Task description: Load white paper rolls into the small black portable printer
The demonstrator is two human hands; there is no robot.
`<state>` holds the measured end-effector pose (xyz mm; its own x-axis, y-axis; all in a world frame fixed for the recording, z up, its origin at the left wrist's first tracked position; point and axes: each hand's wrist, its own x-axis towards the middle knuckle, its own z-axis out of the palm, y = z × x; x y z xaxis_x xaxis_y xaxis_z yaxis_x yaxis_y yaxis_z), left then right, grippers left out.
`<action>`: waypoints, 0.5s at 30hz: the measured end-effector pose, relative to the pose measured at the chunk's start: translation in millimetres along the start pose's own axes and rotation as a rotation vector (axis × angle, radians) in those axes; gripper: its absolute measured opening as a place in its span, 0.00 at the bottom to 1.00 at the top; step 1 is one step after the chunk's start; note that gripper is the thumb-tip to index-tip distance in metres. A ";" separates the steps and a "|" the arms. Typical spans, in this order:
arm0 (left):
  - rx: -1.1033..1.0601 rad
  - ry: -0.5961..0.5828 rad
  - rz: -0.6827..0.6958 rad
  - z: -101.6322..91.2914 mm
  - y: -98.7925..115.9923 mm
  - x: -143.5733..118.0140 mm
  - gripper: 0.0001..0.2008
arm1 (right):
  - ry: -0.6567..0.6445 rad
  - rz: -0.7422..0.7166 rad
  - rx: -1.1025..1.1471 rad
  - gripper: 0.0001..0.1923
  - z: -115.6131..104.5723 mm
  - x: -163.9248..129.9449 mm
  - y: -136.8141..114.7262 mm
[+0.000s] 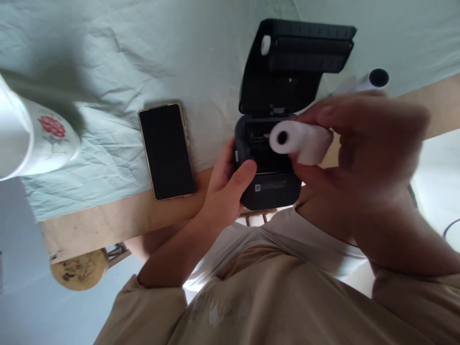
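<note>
A black portable receipt printer (271, 189) is held near the table's front edge, its hinged lid (280, 86) swung up and away from me. My left hand (228, 187) grips the printer's left side, thumb on the top rim. Between the fingers of my right hand (362, 143), partly blurred, is a small white paper roll (300, 139) with a dark hollow core. The roll is over the right part of the open paper bay (260, 143); whether it touches the bay I cannot tell.
Left of the printer lies a smartphone (167, 151) with a dark screen. A white cup with a red flower (53, 127) stands at the far left. Behind my right hand is another white roll (377, 79). A wooden stool (79, 270) sits below the cloth-covered table (212, 43).
</note>
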<state>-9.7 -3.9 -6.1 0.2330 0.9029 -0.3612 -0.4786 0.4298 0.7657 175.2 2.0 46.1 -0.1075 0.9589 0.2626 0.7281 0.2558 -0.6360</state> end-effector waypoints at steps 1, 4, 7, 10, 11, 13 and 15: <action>0.008 -0.004 0.002 -0.7 -1.0 -0.2 0.30 | -0.010 -0.041 -0.055 0.11 1.1 0.9 -3.3; 0.050 -0.031 -0.002 -4.0 -3.1 -0.8 0.33 | -0.007 -0.148 -0.077 0.09 5.5 1.4 -6.0; 0.085 -0.050 0.014 -7.1 -4.0 -1.0 0.33 | 0.064 -0.253 -0.014 0.09 10.5 0.3 -1.9; 0.105 -0.054 0.024 -7.7 -4.3 -0.8 0.32 | 0.043 -0.252 -0.073 0.11 12.6 0.7 3.1; 0.102 -0.061 0.023 -7.3 -4.2 -0.7 0.31 | 0.027 -0.239 -0.088 0.11 12.3 1.2 4.3; 0.076 -0.068 0.018 -5.8 -3.5 -0.5 0.31 | 0.027 -0.240 -0.079 0.09 10.6 1.8 5.5; 0.040 -0.051 0.005 -4.1 -2.1 -0.5 0.30 | 0.046 -0.288 -0.046 0.07 8.0 1.5 5.0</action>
<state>-12.3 -5.2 -9.8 0.2737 0.9032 -0.3305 -0.4458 0.4236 0.7886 173.3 5.7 37.6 -0.2846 0.8406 0.4608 0.7017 0.5102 -0.4973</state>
